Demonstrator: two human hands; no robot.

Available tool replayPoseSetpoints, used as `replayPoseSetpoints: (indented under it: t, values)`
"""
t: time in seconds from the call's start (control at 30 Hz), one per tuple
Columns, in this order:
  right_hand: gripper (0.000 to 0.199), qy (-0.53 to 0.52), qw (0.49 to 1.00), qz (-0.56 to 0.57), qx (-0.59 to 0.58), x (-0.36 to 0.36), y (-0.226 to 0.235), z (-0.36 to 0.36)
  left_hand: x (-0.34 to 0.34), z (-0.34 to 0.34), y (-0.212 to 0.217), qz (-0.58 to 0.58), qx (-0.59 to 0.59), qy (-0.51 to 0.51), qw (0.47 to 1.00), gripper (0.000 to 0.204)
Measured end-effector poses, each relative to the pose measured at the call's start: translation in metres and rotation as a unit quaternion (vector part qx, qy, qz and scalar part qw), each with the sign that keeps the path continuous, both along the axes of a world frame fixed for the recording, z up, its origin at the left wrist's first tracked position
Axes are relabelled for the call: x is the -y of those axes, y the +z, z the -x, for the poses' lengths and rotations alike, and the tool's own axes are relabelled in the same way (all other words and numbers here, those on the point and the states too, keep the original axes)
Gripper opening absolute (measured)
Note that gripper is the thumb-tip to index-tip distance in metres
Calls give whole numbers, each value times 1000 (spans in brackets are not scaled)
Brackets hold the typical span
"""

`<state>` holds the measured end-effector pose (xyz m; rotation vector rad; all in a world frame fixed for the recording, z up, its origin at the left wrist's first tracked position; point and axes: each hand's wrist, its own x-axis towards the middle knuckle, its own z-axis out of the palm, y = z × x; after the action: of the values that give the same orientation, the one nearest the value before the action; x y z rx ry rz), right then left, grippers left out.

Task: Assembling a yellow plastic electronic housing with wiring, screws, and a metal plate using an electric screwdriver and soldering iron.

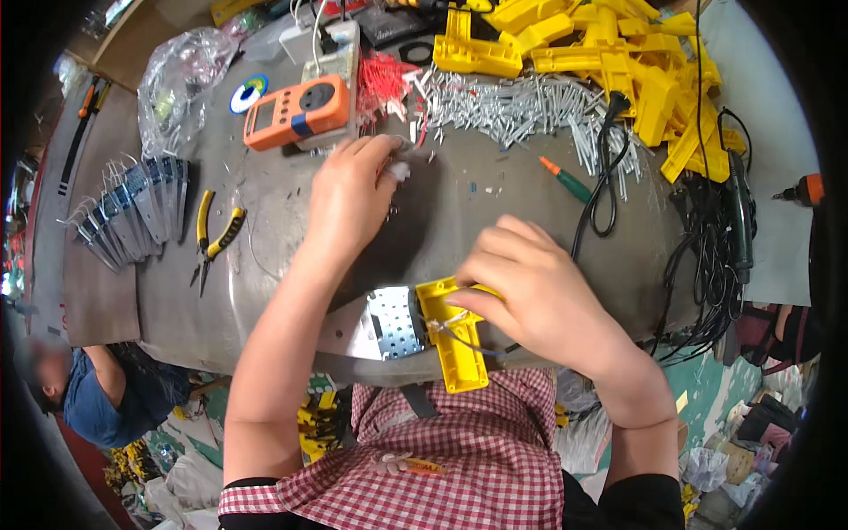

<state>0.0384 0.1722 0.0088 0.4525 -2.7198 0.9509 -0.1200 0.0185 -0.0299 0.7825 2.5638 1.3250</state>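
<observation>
At the table's near edge lies a yellow plastic housing half, its hollow side up, with a dark wire and pale wire ends inside. A perforated metal plate with a shiny flat blade adjoins its left side. My right hand is closed over the housing's upper part, its thumb lying across it. Farther off, my left hand reaches beside the orange meter with fingers curled together. A small whitish piece shows at its thumb tip; what the fingers hold is mostly hidden.
Yellow-handled pliers and a row of metal blades lie left. An orange meter, screws and yellow housings fill the back. Black cables and a soldering iron lie right. Another person sits at left.
</observation>
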Motion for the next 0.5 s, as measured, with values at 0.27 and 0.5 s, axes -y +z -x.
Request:
replayPoseSetpoints:
  t: [0.27, 0.5]
  values:
    - [12, 31, 992, -93, 79, 8, -9, -61, 8, 5, -21, 196, -370, -87, 904, 15]
    - [17, -209, 939, 242, 125, -56, -13, 19, 18, -41, 3, 44, -208, -35, 976, 25]
